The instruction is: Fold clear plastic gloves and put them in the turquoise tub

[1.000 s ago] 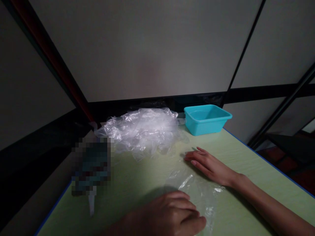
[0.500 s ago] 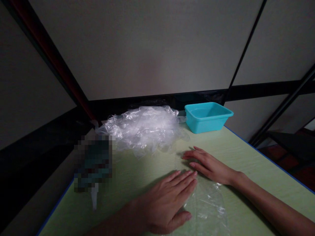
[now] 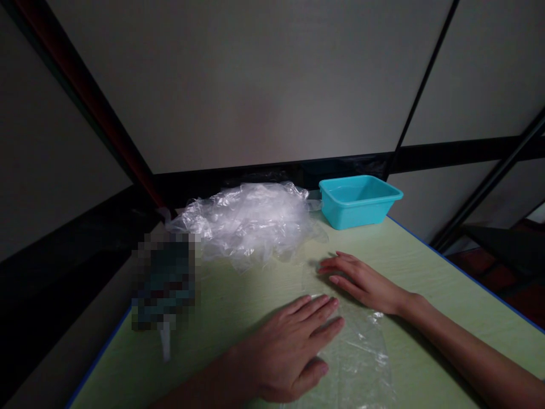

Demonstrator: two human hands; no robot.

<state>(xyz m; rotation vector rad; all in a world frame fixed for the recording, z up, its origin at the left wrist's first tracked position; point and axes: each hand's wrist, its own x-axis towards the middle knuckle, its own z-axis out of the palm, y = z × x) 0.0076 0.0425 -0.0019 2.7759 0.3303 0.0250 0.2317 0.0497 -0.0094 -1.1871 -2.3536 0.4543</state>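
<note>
Found a turquoise rectangular basin [image 3: 353, 213] upright at the far right of the green table [image 3: 230, 295], with contents not determinable past the front wall, just beside a heap of crumpled clear plastic [image 3: 255, 221]. Noted a flattened clear plastic sheet [image 3: 361, 352] nearer, with the left hand [image 3: 293, 343] palm-down at its left edge, fingers slightly apart, and the right hand [image 3: 357, 281] at its far end, fingers loosely parted.

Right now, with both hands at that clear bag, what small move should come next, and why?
Perhaps slide the left hand rightward over the clear bag: that hand lies spread over the bag's left side, while wrinkles show to its right. The right hand is at the bag's far end.
</note>
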